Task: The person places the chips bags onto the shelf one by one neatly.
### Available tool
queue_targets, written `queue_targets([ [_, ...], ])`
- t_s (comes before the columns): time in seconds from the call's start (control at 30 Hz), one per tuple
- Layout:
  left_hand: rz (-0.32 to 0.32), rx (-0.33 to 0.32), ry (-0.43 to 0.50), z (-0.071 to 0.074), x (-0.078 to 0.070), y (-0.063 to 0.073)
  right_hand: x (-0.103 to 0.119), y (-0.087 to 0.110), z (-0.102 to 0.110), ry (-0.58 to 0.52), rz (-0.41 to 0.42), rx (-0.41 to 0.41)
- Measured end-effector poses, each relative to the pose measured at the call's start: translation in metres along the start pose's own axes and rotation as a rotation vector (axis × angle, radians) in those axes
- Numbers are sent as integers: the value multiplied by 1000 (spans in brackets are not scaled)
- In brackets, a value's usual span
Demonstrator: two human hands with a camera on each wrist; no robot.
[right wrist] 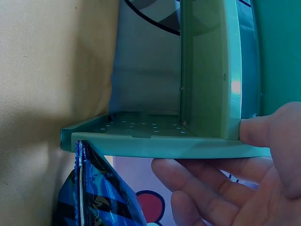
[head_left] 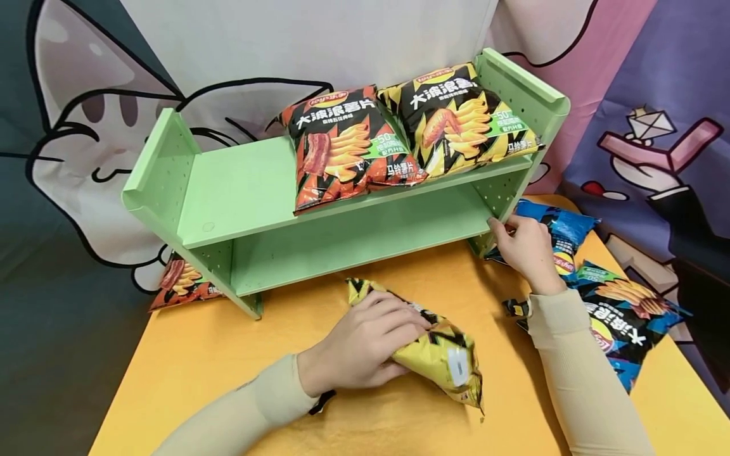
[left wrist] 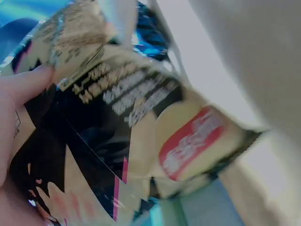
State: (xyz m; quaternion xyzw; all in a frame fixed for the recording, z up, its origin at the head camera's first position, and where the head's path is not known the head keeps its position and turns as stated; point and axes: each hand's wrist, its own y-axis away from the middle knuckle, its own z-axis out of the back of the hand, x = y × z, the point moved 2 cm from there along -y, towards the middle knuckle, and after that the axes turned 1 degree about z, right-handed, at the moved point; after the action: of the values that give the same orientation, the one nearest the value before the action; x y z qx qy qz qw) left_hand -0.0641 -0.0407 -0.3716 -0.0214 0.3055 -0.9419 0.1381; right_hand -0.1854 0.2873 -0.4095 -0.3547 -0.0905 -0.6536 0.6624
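My left hand (head_left: 367, 342) grips a yellow and black bag of potato chips (head_left: 441, 358), held tilted in front of the green shelf (head_left: 336, 244). In the left wrist view the bag (left wrist: 108, 122) fills most of the picture, with the thumb pressed along its side. At the shelf's right end, my right hand (head_left: 525, 247) grips the side panel. The right wrist view shows the thumb on the inner side of the panel (right wrist: 188, 147) and the fingers (right wrist: 211, 186) along its outer side. Two chip bags, one red and black (head_left: 348, 152), one yellow and black (head_left: 456, 120), lean on the top tier.
Right of the shelf, a blue chip bag (head_left: 564, 228) and a blue and black one (head_left: 621, 316) lie on the yellow table (head_left: 194, 380). Another red bag (head_left: 185, 285) lies behind the shelf's left leg. A cartoon-printed curtain (head_left: 274, 38) hangs behind.
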Motion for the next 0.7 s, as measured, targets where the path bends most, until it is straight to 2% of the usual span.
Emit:
queue_targets([
  [0.1, -138, -40, -34, -7, 4, 1, 0, 0, 1, 0, -7, 5],
  [0.17, -206, -47, -51, -12, 8, 4, 0, 0, 1, -3, -9, 10],
  [0.3, -280, -6, -49, -21, 16, 16, 2, 1, 0, -5, -11, 17],
  [0.4, -292, 41, -32, -25, 20, 27, 2, 1, 0, -4, -7, 14],
  [0.5, -278, 76, -27, -24, 22, 39, 2, 0, 0, -7, -7, 11],
  [0.7, -213, 84, 11, -18, 25, 61, 0, 0, 1, -5, -14, 15],
])
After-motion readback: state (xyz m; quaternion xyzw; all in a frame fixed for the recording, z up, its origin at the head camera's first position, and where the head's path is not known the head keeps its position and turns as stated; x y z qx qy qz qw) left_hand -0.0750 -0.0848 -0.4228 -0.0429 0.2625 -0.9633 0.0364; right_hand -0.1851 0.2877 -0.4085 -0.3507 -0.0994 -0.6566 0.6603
